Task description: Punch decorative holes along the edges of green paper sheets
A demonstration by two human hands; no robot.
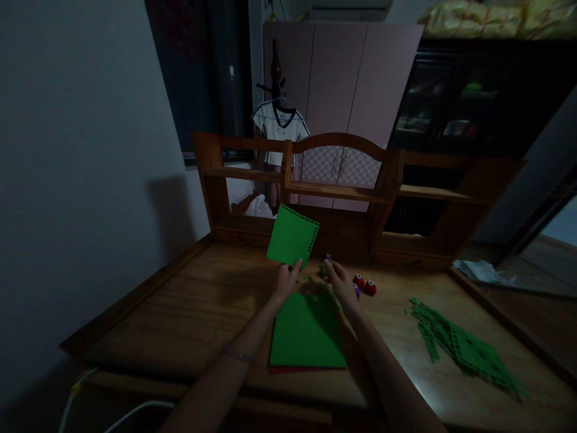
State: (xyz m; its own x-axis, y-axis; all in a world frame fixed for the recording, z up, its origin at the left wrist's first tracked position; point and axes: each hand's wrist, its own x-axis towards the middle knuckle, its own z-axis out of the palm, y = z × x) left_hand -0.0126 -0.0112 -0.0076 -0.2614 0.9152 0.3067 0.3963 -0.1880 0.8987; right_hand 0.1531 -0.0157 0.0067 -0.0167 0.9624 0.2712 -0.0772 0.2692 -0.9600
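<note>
My left hand [287,281] pinches the lower edge of a green paper sheet [293,234], holding it up above the desk. Small holes run close together along the sheet's top and right edges. To the right, my right hand [339,279] is closed with its fingertips together; what they hold, if anything, is too small and dark to make out. Beside that hand sit two red round pieces with white tops [370,288] and a purple one [357,291], partly hidden by the hand. Below both hands lies a stack of green sheets [307,337], with a red edge showing underneath.
On the desk's right side lies a pile of green perforated strips and sheets [464,346]. A wooden shelf unit [342,191] rises along the desk's back edge. White cables [139,409] hang at the lower left, and a wall [90,180] stands left of the desk.
</note>
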